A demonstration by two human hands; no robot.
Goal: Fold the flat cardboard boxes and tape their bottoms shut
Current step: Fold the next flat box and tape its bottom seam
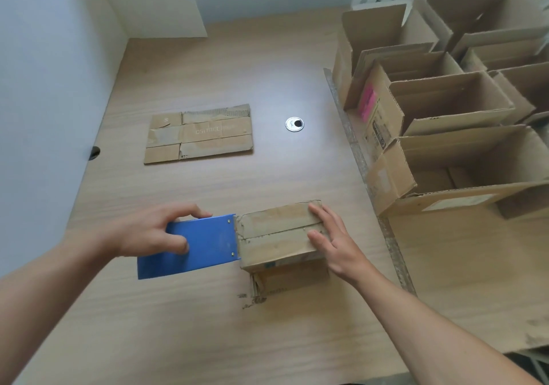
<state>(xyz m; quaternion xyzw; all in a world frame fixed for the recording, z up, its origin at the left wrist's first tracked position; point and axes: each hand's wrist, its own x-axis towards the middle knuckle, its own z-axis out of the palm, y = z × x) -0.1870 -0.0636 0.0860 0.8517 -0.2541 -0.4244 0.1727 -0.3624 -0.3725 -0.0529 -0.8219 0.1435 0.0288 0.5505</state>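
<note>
Near the table's front edge, centre: one folded box, closed flaps uppermost. Left hand clasps blue tape dispenser, its end touching the box's left side. Right hand, fingers straight, presses box top. Toward far edge: one flat box. Right edge: assembled open boxes.

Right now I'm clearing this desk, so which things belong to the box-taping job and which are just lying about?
Job: small box, blue tape dispenser, flat cardboard, erected boxes.
Lying about: round desk grommet, leaning board.
</note>
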